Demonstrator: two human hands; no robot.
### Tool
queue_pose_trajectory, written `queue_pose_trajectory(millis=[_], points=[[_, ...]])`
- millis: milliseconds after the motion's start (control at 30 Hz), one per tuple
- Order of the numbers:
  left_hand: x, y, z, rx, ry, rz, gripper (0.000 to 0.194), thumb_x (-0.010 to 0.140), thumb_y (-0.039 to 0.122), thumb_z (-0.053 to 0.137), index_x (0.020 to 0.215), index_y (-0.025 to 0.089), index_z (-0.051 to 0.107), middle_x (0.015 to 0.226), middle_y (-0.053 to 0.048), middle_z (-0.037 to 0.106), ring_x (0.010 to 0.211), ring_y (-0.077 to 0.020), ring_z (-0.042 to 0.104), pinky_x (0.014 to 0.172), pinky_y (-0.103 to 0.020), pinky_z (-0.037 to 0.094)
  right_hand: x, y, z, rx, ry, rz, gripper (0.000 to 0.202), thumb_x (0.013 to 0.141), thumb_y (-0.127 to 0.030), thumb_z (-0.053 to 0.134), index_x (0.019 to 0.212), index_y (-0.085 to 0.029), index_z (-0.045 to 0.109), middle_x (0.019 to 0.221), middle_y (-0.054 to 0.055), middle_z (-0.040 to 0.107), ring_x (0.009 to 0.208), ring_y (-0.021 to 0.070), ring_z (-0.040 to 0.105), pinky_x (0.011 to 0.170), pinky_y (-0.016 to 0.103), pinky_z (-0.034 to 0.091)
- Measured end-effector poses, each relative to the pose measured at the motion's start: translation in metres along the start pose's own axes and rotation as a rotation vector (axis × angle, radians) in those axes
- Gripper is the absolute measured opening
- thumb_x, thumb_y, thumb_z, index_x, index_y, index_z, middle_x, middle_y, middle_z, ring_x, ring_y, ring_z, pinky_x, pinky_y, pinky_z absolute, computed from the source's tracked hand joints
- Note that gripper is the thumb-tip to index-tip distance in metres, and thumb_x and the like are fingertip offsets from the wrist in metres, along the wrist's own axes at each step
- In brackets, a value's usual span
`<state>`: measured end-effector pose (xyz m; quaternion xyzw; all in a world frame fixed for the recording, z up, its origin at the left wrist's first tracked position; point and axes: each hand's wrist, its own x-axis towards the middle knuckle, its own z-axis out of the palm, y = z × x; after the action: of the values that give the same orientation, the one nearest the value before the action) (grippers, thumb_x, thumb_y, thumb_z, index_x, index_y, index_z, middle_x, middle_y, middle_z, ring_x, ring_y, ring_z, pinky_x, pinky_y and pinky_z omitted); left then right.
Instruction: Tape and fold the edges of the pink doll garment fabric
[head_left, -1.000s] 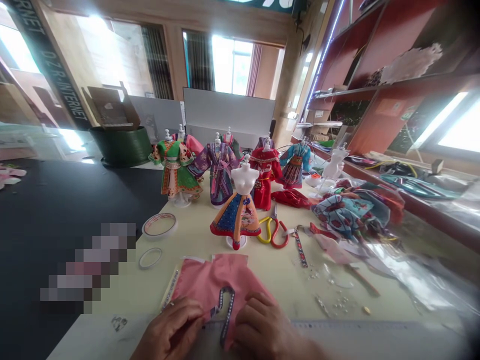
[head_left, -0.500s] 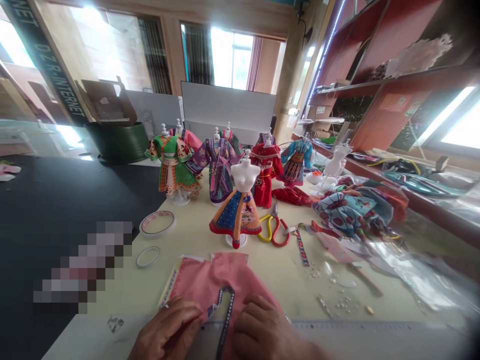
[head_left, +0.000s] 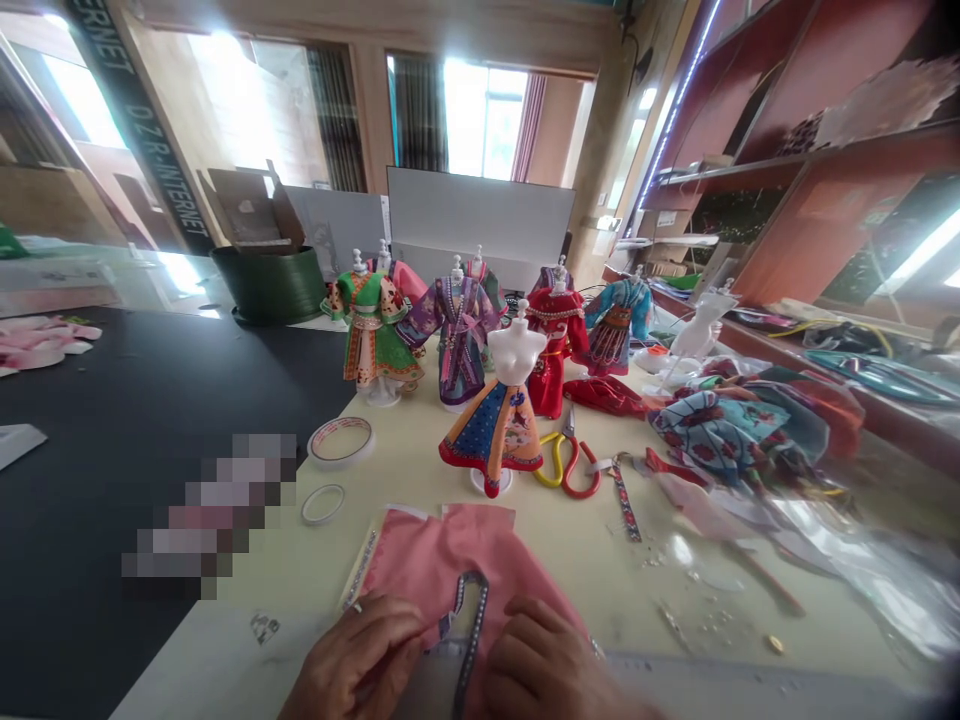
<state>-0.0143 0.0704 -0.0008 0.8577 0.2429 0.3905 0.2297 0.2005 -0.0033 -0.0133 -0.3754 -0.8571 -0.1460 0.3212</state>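
Note:
Pink fabric lies flat near the table's front edge, with a dark, silver-dotted trim around its curved opening. At the left of that opening, my left hand is closed, its fingers pinching the loose end of the trim. My right hand rests curled on the fabric to the right of the trim; whatever its fingers hold is hidden. Just beyond the fabric stands a small white mannequin in a blue and orange skirt.
Scissors with yellow and red handles lie beside the mannequin. Tape rolls are on the left, dressed mannequins behind. Fabric scraps, beads and a plastic sheet cover the right. A ruler lies along the front.
The whole view has shifted, so everything appears farther right. Both hands keep about the same place on the pink fabric.

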Motion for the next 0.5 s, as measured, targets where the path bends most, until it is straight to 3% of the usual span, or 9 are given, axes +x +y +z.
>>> queue_pose_trajectory(millis=[133,300,500], points=[[0.002,0.002,-0.002,0.015,-0.034,0.069,0.014,0.088,0.012,0.052,0.094,0.023,0.059,0.084,0.004,0.068,0.082,-0.0081,0.065,0.081,-0.013,0.048,0.001,-0.002,-0.007,0.050,-0.028,0.009,0.033,0.095,-0.018,0.044,0.065,-0.016,0.056,0.062,0.000,0.053,0.062,0.0135,0.044,0.074,0.030,0.046],[0.002,0.006,-0.005,0.029,-0.068,0.054,0.016,0.089,0.010,0.050,0.094,0.022,0.058,0.085,0.004,0.066,0.082,-0.0086,0.064,0.081,-0.016,0.047,0.003,-0.007,-0.014,0.112,-0.083,0.030,0.028,0.093,-0.011,0.042,0.069,-0.016,0.055,0.065,0.002,0.055,0.064,0.0149,0.045,0.073,0.032,0.045],[0.004,0.011,-0.006,0.082,-0.110,0.144,0.019,0.089,0.010,0.049,0.102,0.021,0.057,0.094,0.001,0.068,0.089,-0.0114,0.063,0.085,-0.021,0.048,0.002,-0.009,-0.014,0.170,-0.116,0.055,0.019,0.093,-0.015,0.044,0.079,-0.015,0.057,0.070,0.003,0.059,0.069,0.0161,0.049,0.076,0.035,0.045]])
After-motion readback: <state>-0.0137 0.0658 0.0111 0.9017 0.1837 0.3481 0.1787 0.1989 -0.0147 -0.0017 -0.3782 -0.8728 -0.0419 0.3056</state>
